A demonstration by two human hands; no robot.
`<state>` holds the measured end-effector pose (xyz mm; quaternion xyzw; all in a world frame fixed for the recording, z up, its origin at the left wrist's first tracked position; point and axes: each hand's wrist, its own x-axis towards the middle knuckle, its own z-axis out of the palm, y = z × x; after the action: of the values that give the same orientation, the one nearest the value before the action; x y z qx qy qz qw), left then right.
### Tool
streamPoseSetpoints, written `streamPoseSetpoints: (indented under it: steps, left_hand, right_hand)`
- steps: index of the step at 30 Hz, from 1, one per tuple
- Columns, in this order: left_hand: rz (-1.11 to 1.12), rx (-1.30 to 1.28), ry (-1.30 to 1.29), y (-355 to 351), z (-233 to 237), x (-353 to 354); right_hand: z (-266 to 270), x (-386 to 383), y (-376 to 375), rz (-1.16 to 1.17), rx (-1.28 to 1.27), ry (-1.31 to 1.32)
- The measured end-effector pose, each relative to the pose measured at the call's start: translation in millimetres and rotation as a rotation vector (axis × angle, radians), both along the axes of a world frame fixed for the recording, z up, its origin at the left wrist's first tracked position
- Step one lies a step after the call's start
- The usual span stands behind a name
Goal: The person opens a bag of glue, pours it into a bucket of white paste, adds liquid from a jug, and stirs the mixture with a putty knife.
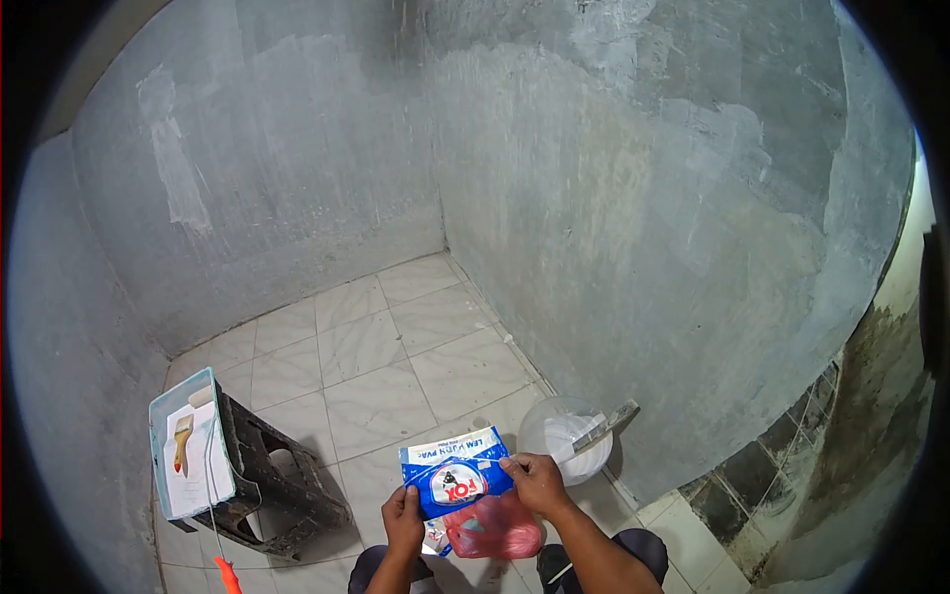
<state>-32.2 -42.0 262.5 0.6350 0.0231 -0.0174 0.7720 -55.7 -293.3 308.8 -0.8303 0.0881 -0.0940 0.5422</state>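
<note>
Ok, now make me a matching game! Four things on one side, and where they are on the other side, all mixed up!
1. Blue-and-white packet
2. Flat paintbrush with a yellow-and-red handle
3. Black plastic stool
4. Round, see-through plastic tub

A. Under the tray
B. Close to the grey wall
C. Between the left hand and right hand
D. In the light-blue tray

Right pairs: 1-C, 2-D, 3-A, 4-B
</note>
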Motion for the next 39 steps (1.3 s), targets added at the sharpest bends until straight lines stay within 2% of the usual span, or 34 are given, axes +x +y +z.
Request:
streamPoseSetpoints:
  steps: [4,7,10,12,15,18,28,31,33,34,36,37,39]
  left_hand:
    - [-0.021,0.083,-0.039,2,0,3]
    - [-0.008,-0.026,-0.005,-5,-1,0]
    - [0.007,-0.088,0.059,-13,-4,-9]
    - [0.030,-0.112,0.043,-15,-7,-12]
    - [0.091,-0.138,0.025,-16,-10,-13]
    - [0.144,-0.137,0.021,-15,-14,-12]
    - [0.028,0.001,-0.069,0,-19,7]
    - [0.004,0.002,-0.055,-2,-22,9]
    - [0.044,-0.052,0.047,-10,-17,6]
    - [0.044,-0.055,0.049,-13,-20,5]
    - [-0.009,-0.026,0.181,-15,-30,2]
    - [-0.039,0.116,0.211,-16,-36,0]
    - [-0.103,0.189,0.204,-19,-44,-8]
  right_hand:
    - [-4,4,-3,-0.036,-0.116,-0.036]
    - [-4,3,-2,-0.061,-0.097,-0.048]
    - [-7,0,-4,-0.088,0.013,0.032]
    - [-6,-2,-7,-0.017,0.288,0.116]
    - [3,-5,-4,0.080,0.427,0.190]
    - [-8,-3,-4,0.128,0.388,0.194]
    - [-2,1,-11,0.092,0.433,0.244]
    - [1,1,-9,0.078,0.497,0.251]
    - [14,-4,-6,0.040,0.659,0.139]
    - [16,-5,-4,0.039,0.657,0.140]
    - [16,-7,-1,0.005,0.806,0.100]
    - [16,-8,-1,0.009,0.806,0.106]
    - [16,-9,-1,0.015,0.899,0.131]
